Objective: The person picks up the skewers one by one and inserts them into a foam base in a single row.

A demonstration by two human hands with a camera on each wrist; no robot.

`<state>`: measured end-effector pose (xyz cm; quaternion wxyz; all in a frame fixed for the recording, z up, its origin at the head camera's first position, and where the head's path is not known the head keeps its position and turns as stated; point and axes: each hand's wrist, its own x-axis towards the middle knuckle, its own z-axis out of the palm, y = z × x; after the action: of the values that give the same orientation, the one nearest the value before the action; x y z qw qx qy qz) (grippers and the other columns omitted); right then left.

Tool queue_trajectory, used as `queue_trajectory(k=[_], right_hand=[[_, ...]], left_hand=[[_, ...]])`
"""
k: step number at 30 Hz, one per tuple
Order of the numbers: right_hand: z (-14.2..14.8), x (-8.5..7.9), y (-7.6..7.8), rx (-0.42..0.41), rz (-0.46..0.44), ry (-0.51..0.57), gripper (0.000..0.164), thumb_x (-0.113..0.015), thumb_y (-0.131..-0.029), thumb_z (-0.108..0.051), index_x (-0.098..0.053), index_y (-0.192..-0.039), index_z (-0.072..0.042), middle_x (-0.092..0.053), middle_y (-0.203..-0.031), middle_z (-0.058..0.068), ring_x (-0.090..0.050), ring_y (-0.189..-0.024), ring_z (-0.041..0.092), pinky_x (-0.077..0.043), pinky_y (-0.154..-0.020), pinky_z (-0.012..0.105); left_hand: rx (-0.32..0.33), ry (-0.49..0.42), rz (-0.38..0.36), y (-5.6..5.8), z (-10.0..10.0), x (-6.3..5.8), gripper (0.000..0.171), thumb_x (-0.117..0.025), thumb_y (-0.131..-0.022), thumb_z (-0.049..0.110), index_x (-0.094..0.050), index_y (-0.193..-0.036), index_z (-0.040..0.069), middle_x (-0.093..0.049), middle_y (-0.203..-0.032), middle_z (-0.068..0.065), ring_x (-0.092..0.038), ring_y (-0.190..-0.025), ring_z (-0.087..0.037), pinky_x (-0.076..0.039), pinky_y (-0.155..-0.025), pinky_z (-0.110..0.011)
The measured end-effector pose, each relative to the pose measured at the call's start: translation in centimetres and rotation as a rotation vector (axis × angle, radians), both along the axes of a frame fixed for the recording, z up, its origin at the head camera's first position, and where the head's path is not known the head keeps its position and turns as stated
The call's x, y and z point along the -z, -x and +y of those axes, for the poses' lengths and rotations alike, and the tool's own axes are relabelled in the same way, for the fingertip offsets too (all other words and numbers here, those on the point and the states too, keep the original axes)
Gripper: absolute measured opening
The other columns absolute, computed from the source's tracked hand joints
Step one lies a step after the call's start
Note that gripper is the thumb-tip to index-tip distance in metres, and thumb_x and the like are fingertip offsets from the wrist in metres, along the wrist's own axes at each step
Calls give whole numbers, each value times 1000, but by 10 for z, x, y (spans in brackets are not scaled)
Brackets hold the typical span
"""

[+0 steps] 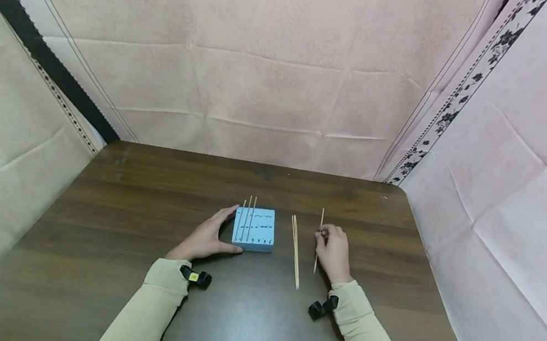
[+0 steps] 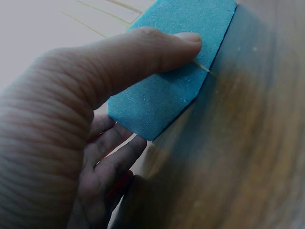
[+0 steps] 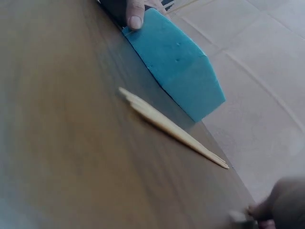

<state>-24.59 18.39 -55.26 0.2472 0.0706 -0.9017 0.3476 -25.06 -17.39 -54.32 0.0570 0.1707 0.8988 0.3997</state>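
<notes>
My left hand (image 1: 206, 238) grips a light-blue foam block (image 1: 263, 230) from its left side, thumb along the near face and the other fingers toward the far side. Three thin wooden sticks (image 1: 250, 202) stand in the block's left part, and rows of dark marks cover its top. In the left wrist view the thumb (image 2: 157, 50) lies across the block's blue side. To the right, my right hand (image 1: 336, 252) pinches one thin stick (image 1: 322, 215) between thumb and fingertips; the right wrist view catches only blurred fingers at its lower corner.
A few loose sticks (image 1: 295, 253) lie close together on the brown wooden table (image 1: 150, 196), between the block and my right hand. Pale patterned cloth (image 1: 262, 91) hangs behind the table and along both sides.
</notes>
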Motion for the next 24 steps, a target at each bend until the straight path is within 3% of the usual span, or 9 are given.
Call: queue_trajectory(k=[6,17,24], right_hand=[[12,-3,1,96,-1,-63,9,-71,-87,6,-67,-95,6,-64,-83,16,-60,-80,37,-47,-74,50],[17,0,1,113,33,-184,9,-70,-88,2,-61,-84,2,-60,-80,18,-55,-83,40,-40,-78,48],[17,4,3,110,7,-216,6,-62,-92,1,-58,-88,3,-58,-83,19,-53,-86,40,-38,-83,48]], left_hand=[[-5,-4,-4,-1,1,-1,116,-86,-67,65,-24,-160,34,-30,-162,0,-30,-147,-29,-31,-110,-63],[-2,-6,-9,-3,0,-2,116,-86,-66,65,-23,-159,36,-30,-162,-1,-30,-147,-29,-31,-111,-63],[-9,-6,-6,-2,0,-2,117,-84,-65,69,-24,-159,36,-31,-162,-1,-31,-147,-30,-31,-110,-64]])
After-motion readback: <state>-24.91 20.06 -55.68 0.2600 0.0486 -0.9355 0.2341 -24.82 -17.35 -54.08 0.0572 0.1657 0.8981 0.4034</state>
